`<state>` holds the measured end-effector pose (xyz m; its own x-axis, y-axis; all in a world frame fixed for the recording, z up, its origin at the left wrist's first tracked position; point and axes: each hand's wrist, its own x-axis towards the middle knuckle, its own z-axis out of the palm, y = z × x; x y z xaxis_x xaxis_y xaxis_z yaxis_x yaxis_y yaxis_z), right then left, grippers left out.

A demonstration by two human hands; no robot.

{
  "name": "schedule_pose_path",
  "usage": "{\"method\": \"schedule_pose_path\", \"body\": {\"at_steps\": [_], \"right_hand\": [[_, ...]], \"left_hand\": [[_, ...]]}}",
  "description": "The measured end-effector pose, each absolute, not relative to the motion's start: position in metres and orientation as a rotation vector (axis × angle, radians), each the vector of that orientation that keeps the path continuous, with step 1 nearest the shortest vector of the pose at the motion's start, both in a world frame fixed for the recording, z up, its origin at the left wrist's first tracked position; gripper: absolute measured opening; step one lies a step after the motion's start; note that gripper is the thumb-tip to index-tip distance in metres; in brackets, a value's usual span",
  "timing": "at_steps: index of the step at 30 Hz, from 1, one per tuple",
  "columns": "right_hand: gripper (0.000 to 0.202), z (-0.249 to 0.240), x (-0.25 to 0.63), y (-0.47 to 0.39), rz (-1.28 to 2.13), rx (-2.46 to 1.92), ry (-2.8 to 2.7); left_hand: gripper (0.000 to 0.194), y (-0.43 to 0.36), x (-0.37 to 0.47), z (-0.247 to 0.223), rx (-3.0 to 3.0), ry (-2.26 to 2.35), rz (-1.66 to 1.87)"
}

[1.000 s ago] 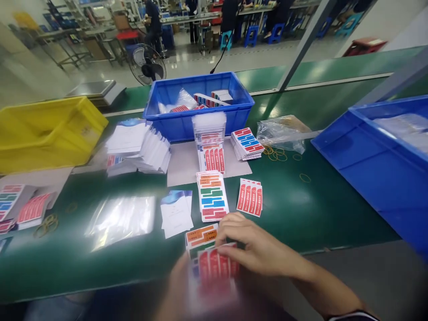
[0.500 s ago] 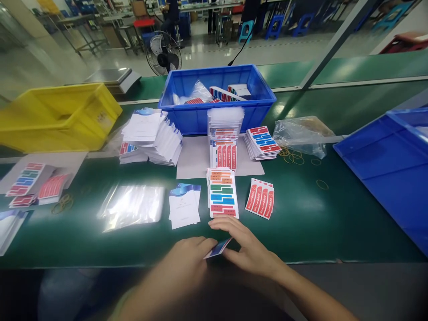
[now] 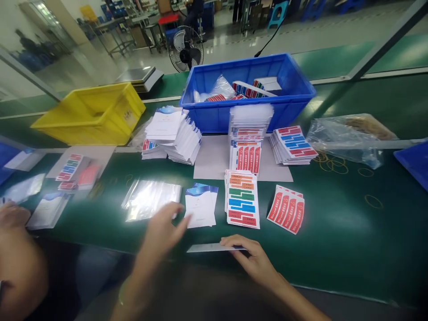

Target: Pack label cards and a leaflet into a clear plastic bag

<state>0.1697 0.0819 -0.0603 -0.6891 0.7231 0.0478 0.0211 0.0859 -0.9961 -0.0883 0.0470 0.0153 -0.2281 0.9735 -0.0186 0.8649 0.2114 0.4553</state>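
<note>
green belt (image 3: 334,232) runs under both my hands. my right hand (image 3: 256,258) pinches the end of a thin flat sheet set (image 3: 214,247), seen edge-on, held level just above the belt's near edge. my left hand (image 3: 163,229) is blurred, fingers spread and holding nothing, hovering off the set's left end, its fingertips over the gap between the clear bags (image 3: 150,205) and the white cards (image 3: 200,206). the two hands are apart. just beyond my right hand lies the striped label stack (image 3: 242,198), and to its right the red labels (image 3: 286,208). further out, past both hands, stands a blue bin (image 3: 217,116) with more stacks in front of it, and a yellow bin (image 3: 90,118) off to the far left. another person's hand (image 3: 11,214) shows at the left edge.
</note>
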Motion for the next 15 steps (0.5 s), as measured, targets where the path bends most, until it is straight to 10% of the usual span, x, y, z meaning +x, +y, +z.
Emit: {"method": "schedule_pose_path", "body": {"at_steps": [6, 15], "right_hand": [[0.015, -0.072, 0.171, 0.079, 1.696, -0.732, -1.854], [0.021, -0.062, 0.159, 0.077, 1.677, -0.861, -1.928]], "left_hand": [[0.029, 0.044, -0.163, -0.017, 1.319, 2.670, -0.051], [0.018, 0.039, -0.181, -0.021, 1.214, 2.563, 0.199]]}}
